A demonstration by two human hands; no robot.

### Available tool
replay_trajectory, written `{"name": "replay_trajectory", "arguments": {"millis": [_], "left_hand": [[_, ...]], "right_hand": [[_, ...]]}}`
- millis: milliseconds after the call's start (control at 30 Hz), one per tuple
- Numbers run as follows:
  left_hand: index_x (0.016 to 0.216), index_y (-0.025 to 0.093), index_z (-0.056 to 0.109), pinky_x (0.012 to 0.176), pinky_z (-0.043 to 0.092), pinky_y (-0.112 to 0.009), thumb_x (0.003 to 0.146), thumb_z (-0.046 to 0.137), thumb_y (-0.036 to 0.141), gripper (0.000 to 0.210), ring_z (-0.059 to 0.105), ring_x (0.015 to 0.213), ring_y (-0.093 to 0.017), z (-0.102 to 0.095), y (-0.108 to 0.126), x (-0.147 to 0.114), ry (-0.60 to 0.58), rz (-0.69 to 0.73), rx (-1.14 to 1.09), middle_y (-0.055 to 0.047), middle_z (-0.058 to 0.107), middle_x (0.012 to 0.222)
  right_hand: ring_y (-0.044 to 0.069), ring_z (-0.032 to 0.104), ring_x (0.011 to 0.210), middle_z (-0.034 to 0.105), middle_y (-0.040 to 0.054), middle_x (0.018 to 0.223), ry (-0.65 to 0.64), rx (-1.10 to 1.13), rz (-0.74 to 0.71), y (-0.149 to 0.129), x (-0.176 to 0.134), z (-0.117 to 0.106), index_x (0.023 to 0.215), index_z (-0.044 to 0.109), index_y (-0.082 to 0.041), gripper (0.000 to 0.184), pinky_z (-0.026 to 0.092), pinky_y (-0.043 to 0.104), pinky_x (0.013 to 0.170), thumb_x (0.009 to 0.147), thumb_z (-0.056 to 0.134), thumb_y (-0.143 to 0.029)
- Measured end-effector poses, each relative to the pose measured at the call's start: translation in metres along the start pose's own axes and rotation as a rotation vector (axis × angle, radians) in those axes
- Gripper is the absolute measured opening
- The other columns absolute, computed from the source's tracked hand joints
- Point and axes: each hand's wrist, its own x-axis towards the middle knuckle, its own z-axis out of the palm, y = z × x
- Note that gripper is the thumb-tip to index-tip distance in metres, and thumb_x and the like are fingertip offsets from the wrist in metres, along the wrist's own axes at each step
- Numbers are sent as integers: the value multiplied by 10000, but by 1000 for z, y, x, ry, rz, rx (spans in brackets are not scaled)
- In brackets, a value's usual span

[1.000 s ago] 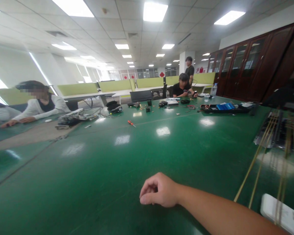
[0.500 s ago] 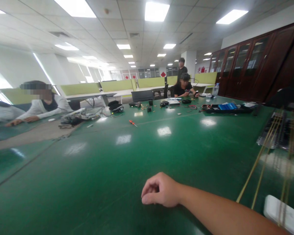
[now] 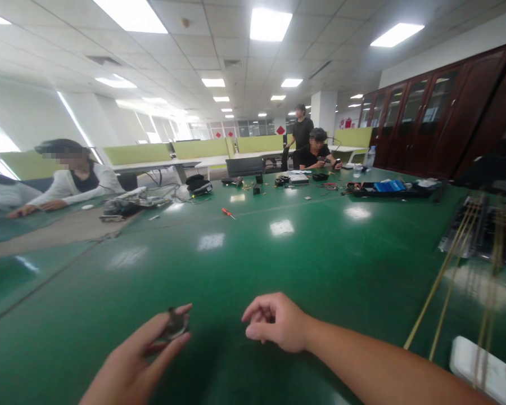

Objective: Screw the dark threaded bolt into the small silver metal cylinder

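At the lower left, my left hand [image 3: 141,357] pinches a small dark, partly see-through object [image 3: 177,324] with a pale curved edge between thumb and fingers; blur hides its exact kind. To its right, my right hand [image 3: 278,325] hovers over or rests on the green table [image 3: 219,270], fingers curled loosely with a gap between thumb and forefinger. Nothing shows in the right hand. The two hands are apart from each other.
A red-handled screwdriver [image 3: 227,213] lies mid-table. Thin yellowish sticks [image 3: 441,270] and a white case [image 3: 484,368] are on the right. A black tray [image 3: 388,190] with a blue item stands farther back. Co-workers sit at the left [image 3: 78,177] and far side [image 3: 316,152].
My left hand has come into view from the lower left, holding the small dark object. My right hand has barely moved. The standing person in the background has shifted left.
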Motion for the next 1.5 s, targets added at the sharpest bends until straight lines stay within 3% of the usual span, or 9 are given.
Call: {"name": "replay_trajectory", "arguments": {"millis": [100,167,267,367,600,767,1067,1500], "left_hand": [[1141,212,686,793,616,-322,833,646,523,440,704,936,-251,33,20,28,-131,40,-92,-74,712,1111],[1223,236,638,801,608,-322,824,668,443,451,706,906,-228,51,29,34,-132,32,-93,-56,716,1092],[1140,254,662,763,597,-295,819,683,419,362,694,902,-214,64,30,30,-102,63,-62,-35,715,1038],[1026,250,686,732,580,-262,834,681,453,279,679,884,-201,64,22,25,-65,156,-55,-30,699,986],[1124,283,675,804,567,-248,872,650,380,271,680,920,-190,71,14,26,-43,318,-39,-30,687,1036],[1072,262,655,786,562,-253,845,680,356,247,684,880,-190,77,10,22,-45,277,-65,-18,703,989],[1007,262,645,753,525,-220,856,672,280,154,655,847,-155,77,22,17,-164,276,-129,9,683,936],[1005,263,678,777,536,-237,855,682,272,150,662,869,-168,78,22,16,-171,293,-148,-7,687,954]], "right_hand": [[76,499,590,605,-19,809,154,-63,-52,2,2,1,1114,612,-165,428,412,209,564,709,750,-192],[71,513,602,603,-10,908,231,-154,-62,3,3,1,1191,561,-194,521,417,209,562,699,718,-127],[75,552,639,595,9,1021,254,-266,-69,5,2,-1,1233,523,-221,583,436,216,581,689,688,-89],[93,561,686,606,12,1062,223,-369,-83,4,0,0,1234,529,-239,604,447,228,616,671,697,-100],[131,554,720,623,-3,947,217,-534,-95,-4,-7,3,1220,552,-249,576,456,271,701,675,723,-175],[127,568,728,620,7,1020,209,-526,-115,-4,-7,3,1198,554,-252,522,461,278,726,704,703,-173],[134,578,703,643,-12,852,173,-568,-114,-7,-8,3,1020,638,-225,278,436,247,665,749,699,-228],[140,587,710,667,-4,783,189,-618,-137,-8,-8,3,853,695,-198,101,412,242,656,767,694,-251]]}}
